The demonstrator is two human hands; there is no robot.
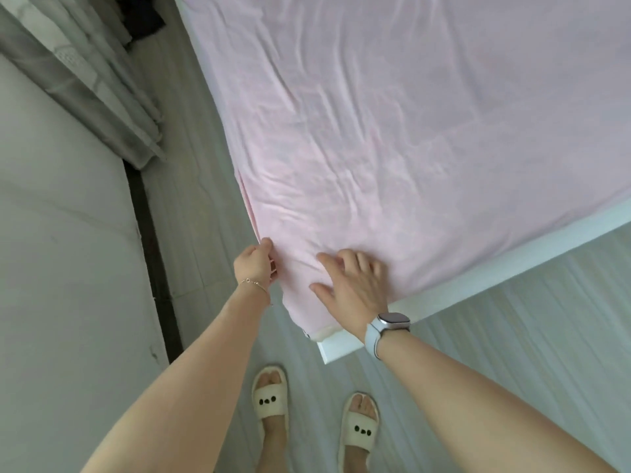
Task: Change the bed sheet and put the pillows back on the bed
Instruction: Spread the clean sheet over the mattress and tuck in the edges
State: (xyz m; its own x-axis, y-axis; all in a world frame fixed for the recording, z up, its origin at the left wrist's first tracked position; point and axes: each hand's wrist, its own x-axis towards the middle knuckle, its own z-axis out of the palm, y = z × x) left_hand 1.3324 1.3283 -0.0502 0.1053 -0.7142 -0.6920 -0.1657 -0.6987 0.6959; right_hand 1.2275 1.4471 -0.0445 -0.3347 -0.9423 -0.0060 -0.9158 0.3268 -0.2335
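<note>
Pink sheet covers the mattress from the near corner outward, rumpled with soft creases across the middle, and I judge I am in the fitting step: the new sheet is on and this corner is being seated. My left hand pinches the sheet's edge where it drops over the side of the mattress, fingers curled into the fabric. My right hand lies spread and flat on top of the sheet just inside the corner, fingers straight, pressing the cloth down rather than gripping it. Below them a strip of pale mattress shows under the hem, so the corner looks not yet fully tucked.

Next, I think, the edge needs pulling down and under that corner while the flat hand holds the top taut; then the wrinkles want smoothing outward. No pillows are in view, so that part seems still to come.

Under the mattress runs a white bed frame. Around it is pale wood-grain floor, my two feet in cream slippers, a grey wall to the left, and grey curtains hanging further along.
</note>
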